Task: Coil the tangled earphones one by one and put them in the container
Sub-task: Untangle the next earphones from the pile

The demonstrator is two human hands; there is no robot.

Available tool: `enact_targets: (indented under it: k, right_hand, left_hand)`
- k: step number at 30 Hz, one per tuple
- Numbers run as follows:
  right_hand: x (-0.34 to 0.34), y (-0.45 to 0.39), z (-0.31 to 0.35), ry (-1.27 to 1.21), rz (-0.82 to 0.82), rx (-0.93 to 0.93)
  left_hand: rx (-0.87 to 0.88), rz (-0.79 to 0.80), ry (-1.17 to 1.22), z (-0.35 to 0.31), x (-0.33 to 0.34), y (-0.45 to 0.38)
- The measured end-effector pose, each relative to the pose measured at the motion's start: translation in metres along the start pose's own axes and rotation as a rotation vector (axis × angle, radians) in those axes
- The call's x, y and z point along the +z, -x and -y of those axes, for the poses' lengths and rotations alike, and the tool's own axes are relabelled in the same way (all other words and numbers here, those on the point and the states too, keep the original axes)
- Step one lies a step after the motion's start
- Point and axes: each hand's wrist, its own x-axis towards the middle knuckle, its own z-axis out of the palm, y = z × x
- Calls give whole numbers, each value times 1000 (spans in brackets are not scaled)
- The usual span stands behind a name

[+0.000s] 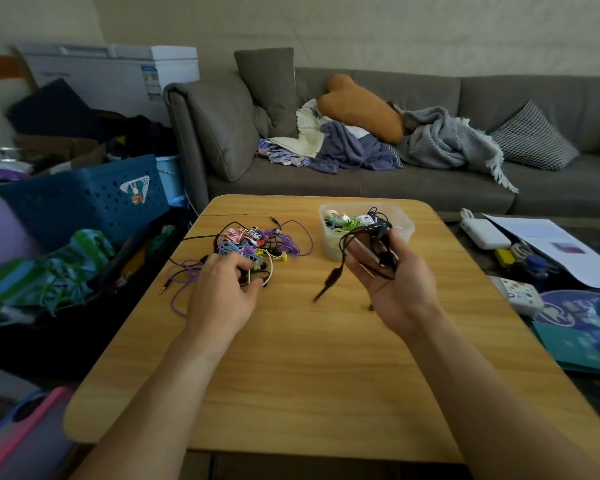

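Right hand [392, 271] grips 1 black earphone [368, 244] just short of the part-filled container [406, 225]; left hand [227, 289] pinches cords in the remaining pile [257, 242].

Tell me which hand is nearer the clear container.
Right. The right hand, holding black earphones, is directly in front of the container; the left hand is at the tangled pile.

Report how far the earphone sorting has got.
Done: several earphones already lie in the container. In hand: the right hand holds a black earphone near it; the left hand grips cords at the tangled pile. Left: that sizeable pile.
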Motion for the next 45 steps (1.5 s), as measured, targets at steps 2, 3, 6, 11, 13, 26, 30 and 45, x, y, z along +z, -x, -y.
enact_targets:
  k: [2,3,6,11,13,26,30,45]
  right_hand:
    - [-2,0,4,-6,-14,16]
    - [-3,1,5,-5,-15,24]
    - [-2,3,6,8,-5,57]
    - [10,13,0,96,24,143]
    - [12,17,-1,157,54,152]
    - [-17,45,-11,1437,333,114]
    - [-15,54,-29,1563,363,-60]
    - [-27,53,-21,1102,-52,146]
  left_hand:
    - [8,11,-11,-2,1,1]
    - [47,-12,-17,-3,2,2]
    - [298,-65,54,-18,4,10]
    - [259,497,503,-52,10,39]
    - [249,521,445,-52,12,40]
    - [-90,261,598,-18,-21,13]
    - [34,236,409,-22,-17,20]
    - [409,468,65,-40,18,46]
